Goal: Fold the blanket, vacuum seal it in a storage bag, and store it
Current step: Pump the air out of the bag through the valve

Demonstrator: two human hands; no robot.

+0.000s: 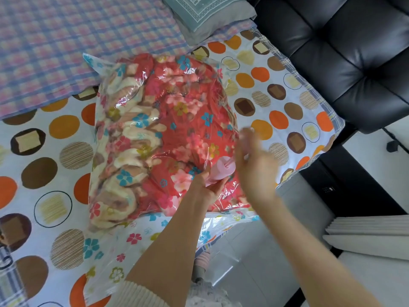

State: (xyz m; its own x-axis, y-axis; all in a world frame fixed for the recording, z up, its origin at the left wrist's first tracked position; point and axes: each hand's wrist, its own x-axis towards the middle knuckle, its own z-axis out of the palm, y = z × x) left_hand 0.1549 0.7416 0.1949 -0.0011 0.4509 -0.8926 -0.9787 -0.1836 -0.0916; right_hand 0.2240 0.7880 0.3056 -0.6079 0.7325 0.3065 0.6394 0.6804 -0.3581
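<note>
There is only one view, from a camera worn on the person's head. It looks forward and steeply down on the bed (pixel 55 140) from near above. The storage bag (pixel 159 120) fills the middle, and both forearms (pixel 172 251) come in from the lower edge. The wide lens also takes in a black chair (pixel 345 52) at the upper right.

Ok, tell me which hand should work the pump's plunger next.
Right. The left hand grips the pink pump by its barrel, steadying it on the storage bag; the right hand, blurred, is beside the plunger rod, so probably best placed.
</note>
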